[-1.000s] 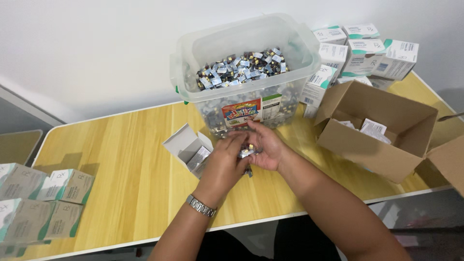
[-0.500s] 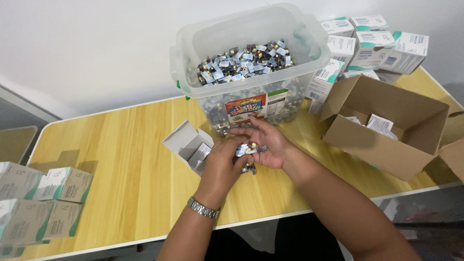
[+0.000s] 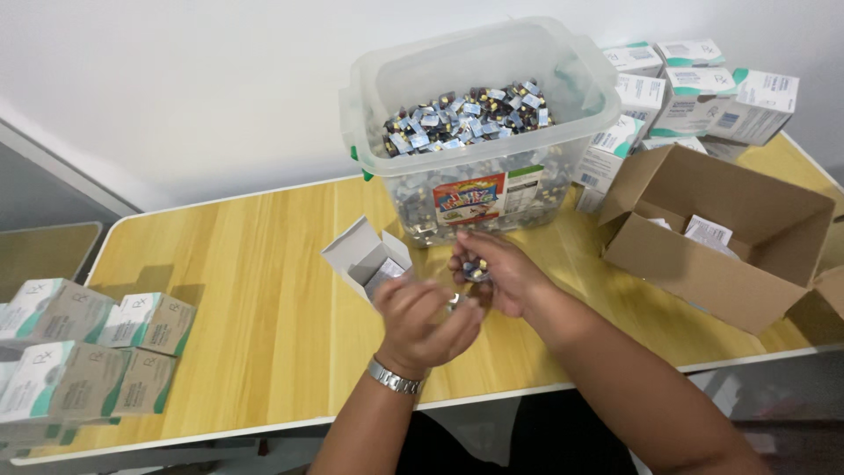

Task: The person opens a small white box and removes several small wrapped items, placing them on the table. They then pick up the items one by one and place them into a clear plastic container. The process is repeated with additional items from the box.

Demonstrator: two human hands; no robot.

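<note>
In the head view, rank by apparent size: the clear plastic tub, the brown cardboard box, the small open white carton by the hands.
1. Clear plastic tub
2. Brown cardboard box, close behind the tub; cropped at the right edge, so unsure
3. Small open white carton, clearly smallest

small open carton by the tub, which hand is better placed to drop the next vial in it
Left, probably. The left hand sits right beside the small open carton, while the right hand, cupping small vials, lies farther from it, nearer the clear tub.
</note>
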